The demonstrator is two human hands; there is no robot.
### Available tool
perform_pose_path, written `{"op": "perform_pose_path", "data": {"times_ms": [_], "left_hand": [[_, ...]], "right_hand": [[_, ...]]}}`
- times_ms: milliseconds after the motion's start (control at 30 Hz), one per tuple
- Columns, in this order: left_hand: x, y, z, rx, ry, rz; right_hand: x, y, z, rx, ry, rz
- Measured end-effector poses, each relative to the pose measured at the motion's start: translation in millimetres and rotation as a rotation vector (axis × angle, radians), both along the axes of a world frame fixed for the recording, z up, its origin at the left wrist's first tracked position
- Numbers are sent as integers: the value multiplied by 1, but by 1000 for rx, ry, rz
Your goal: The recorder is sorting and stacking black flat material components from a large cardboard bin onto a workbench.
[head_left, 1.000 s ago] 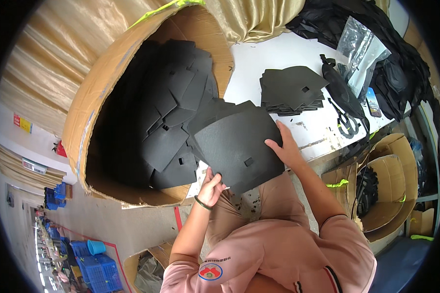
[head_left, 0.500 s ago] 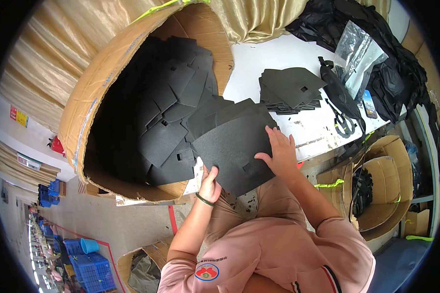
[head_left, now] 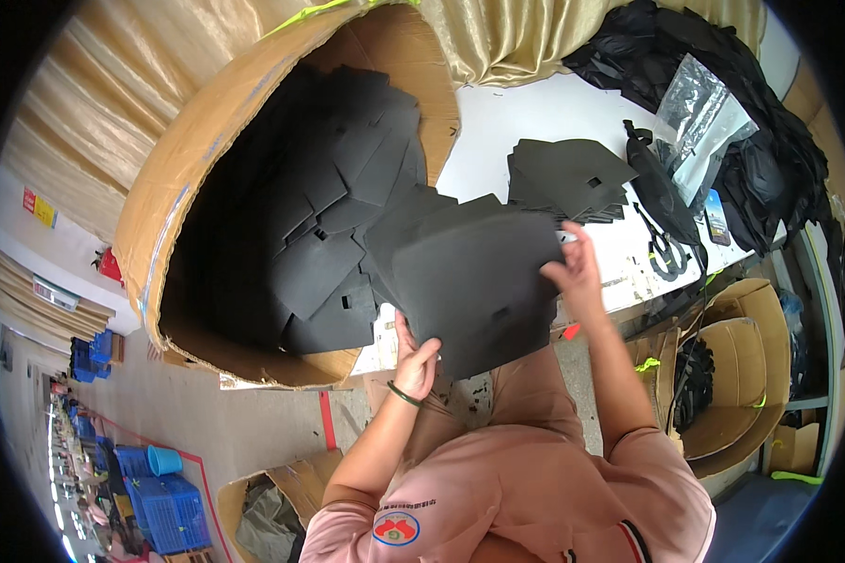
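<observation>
A black, slightly curved panel (head_left: 469,291) with a small square hole is held tilted in front of me, slightly blurred. My left hand (head_left: 415,364) grips its lower left edge, thumb on top. At the right edge my right hand (head_left: 577,277) has its thumb over the panel and its fingers at the upper corner. Behind it, more black panels (head_left: 347,202) spill in a loose heap from a large cardboard box (head_left: 174,188) lying on its side. To the right rises a stack of similar panels (head_left: 568,178) on the white table (head_left: 483,113).
Black scissors (head_left: 665,253), a phone (head_left: 716,218), a dark pouch (head_left: 650,169) and a clear plastic bag (head_left: 695,122) lie right of the stack. Black fabric (head_left: 770,159) is heaped behind them. An open carton (head_left: 751,375) stands at the lower right, another (head_left: 300,479) at the lower left.
The held panel has shifted right and lifted away from the heap. My left hand has moved slightly right with it; my right hand has moved from its surface to its right edge.
</observation>
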State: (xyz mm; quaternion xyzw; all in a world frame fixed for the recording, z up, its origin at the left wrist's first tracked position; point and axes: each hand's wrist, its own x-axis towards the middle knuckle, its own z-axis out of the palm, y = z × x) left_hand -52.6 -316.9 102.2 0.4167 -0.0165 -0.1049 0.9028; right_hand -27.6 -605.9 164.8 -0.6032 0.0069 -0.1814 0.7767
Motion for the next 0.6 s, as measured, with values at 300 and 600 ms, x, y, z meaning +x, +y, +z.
{"op": "perform_pose_path", "data": {"times_ms": [300,600], "left_hand": [[5,-17,13,162,164,54],[25,-4,26,225,183,-50]], "right_hand": [[5,-103,45,-269,238,667],[57,-13,23,-1260,-51,358]]}}
